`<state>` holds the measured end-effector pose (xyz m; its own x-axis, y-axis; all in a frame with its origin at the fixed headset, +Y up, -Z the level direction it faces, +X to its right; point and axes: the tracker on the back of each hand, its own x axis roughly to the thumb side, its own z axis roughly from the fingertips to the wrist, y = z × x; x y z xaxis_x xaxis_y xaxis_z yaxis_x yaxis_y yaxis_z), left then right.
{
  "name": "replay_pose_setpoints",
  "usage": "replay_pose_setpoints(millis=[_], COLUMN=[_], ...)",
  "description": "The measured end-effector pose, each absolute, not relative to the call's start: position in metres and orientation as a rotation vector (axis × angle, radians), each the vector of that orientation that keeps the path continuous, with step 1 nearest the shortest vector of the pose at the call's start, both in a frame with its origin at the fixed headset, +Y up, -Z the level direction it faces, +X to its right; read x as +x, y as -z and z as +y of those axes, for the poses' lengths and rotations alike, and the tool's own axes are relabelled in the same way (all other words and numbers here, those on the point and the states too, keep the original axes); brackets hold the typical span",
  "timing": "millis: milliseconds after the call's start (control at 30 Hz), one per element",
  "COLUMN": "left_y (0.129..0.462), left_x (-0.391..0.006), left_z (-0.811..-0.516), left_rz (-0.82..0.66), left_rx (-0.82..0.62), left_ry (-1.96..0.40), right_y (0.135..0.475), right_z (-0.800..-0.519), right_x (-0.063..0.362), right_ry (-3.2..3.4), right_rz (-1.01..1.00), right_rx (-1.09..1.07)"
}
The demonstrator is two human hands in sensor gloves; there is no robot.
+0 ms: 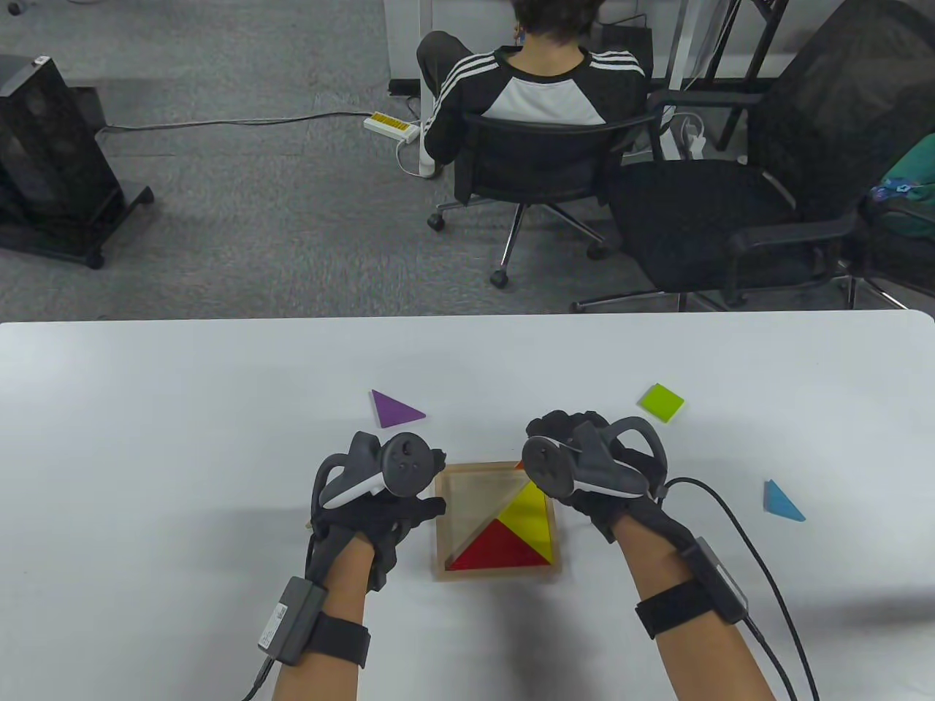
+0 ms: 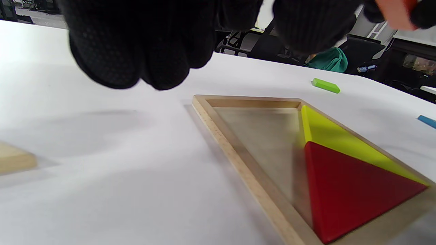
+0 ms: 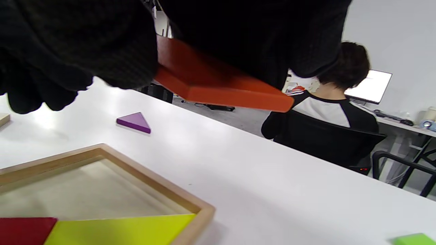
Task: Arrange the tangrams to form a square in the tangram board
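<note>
The right hand [image 1: 584, 467] pinches an orange piece [image 3: 218, 85] between thumb and fingers and holds it in the air above the far right corner of the wooden board [image 1: 497, 573], just clear of the rim. From the right wrist view the orange piece lies nearly flat, tilted a little, with its long edge running left to right and dropping toward the right; its full outline is hidden by the glove. The free space in the board is the left and far part, so the piece has to travel down and to the left from the grip. The yellow triangle [image 1: 529, 507] fills the right side of the board and the red triangle [image 1: 500, 548] the near side, their points meeting at the middle. The left hand [image 1: 380, 504] rests at the board's left edge with fingers loosely curled, holding nothing. A purple triangle [image 1: 394, 409], a green square [image 1: 662, 401] and a blue triangle [image 1: 781, 502] lie loose on the table [image 1: 146, 438].
</note>
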<state>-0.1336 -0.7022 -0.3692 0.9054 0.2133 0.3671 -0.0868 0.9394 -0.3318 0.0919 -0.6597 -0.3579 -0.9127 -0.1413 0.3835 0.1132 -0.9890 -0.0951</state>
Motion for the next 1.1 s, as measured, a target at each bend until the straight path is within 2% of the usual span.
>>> replay_pose_setpoints(millis=[233,533,900,1100], left_y=[0.369,0.371,0.372,0.372], left_x=[-0.134,-0.139,-0.140,-0.142], left_z=[-0.702,-0.706,-0.709,-0.710], left_rz=[-0.411,-0.394,-0.385,-0.378], left_rx=[-0.318,-0.330,-0.338,-0.347], left_ry=[-0.155,-0.162,-0.143,-0.145], right_y=[0.362,0.370,0.382,0.387], right_z=[-0.676,-0.695,-0.733,-0.741], right_x=[0.068,0.056,0.039,0.034], right_ry=[2.934,2.926,2.857,2.832], right_rz=[0.050,-0.016,-0.145,-0.189], right_rx=[-0.645,-0.664,-0.681,-0.668])
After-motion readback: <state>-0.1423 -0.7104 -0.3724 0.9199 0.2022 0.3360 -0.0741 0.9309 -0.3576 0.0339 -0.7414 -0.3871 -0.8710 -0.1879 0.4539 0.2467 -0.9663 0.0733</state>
